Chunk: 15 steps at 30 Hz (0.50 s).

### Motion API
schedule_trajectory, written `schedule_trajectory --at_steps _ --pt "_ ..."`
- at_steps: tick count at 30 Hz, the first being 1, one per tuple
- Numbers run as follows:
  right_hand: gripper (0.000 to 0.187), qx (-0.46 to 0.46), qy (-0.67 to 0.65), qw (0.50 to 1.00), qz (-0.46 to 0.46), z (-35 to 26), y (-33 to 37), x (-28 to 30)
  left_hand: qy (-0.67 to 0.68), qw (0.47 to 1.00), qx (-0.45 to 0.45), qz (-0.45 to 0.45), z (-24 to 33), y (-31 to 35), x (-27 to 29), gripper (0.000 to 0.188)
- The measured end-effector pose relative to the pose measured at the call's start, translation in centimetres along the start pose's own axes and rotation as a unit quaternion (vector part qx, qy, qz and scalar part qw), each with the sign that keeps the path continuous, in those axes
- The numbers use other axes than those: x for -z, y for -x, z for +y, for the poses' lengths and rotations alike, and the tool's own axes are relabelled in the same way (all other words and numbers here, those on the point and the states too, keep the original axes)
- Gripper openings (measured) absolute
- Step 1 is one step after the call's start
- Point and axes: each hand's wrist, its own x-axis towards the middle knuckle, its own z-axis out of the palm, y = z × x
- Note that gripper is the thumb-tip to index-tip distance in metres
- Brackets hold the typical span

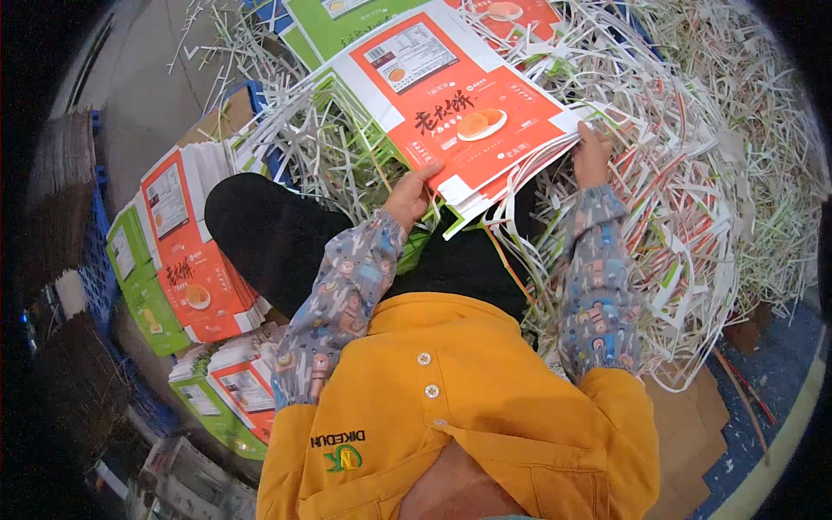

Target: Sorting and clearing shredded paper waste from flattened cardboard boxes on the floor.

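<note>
A stack of flat printed packaging sheets (494,95), orange-red and white with a picture of food on a plate, lies across the middle, just past my knees. My left hand (409,198) is closed on its near left corner, the thumb on the top sheet and the other fingers partly hidden beneath. At the near right corner my right hand (592,156) grips the edge of the stack. Several sheet edges fan apart between my hands. Thin paper trimmings hang under the near edge.
Loose shredded paper strips (685,199) heap up on the right and behind the stack. Piles of green and orange printed sheets (186,251) stand at my left, with more piles (234,390) below them. A green printed sheet (347,22) lies at the far side. Cardboard (693,425) covers floor at lower right.
</note>
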Motion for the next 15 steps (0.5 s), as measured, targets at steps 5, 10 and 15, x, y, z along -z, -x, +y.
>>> schedule_trajectory --at_steps 5,10,15 --pt "0.044 0.009 0.382 0.891 -0.244 -0.6 11.0 -2.4 0.017 0.996 -0.083 -0.023 0.2 0.2 -0.6 0.039" --pt "0.037 -0.079 0.089 0.972 -0.202 0.5 14.5 -5.5 -0.014 0.985 -0.170 -0.014 0.1 1.8 -2.8 0.036" --pt "0.036 -0.190 0.095 0.966 -0.145 1.0 13.9 -5.3 -0.070 0.971 -0.229 -0.010 1.5 3.2 -5.5 0.031"
